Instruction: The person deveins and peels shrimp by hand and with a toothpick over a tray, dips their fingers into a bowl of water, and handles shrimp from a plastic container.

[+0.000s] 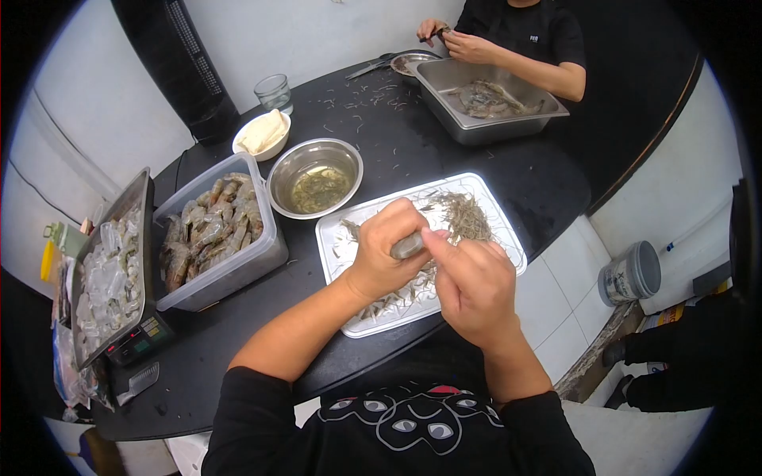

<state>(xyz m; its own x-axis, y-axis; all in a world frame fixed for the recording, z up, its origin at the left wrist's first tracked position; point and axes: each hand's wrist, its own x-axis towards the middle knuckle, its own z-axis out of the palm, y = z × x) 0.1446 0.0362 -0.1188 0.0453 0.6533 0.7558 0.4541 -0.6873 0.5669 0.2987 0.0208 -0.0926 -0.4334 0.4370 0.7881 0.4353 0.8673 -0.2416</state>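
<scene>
Above the white tray (468, 187), my left hand (379, 252) is closed around a grey shrimp (408, 246), whose rounded end shows between the fingers. My right hand (479, 282) is closed too, its thumb and fingertip pressed at the shrimp's end; whatever lies inside its fingers is hidden. Thin shrimp trimmings (467, 216) are heaped at the tray's far right and scattered over its bottom. Just beyond the tray stands a steel bowl (283, 187) with cloudy liquid and bits in it.
On the left are a plastic tub (230, 279) of shrimp and a scale (141, 337) bearing a pan of ice and shrimp. A white bowl (278, 147) and a glass (274, 94) stand behind. Across the table, a co-worker's hands (468, 46) work over a steel pan (476, 131).
</scene>
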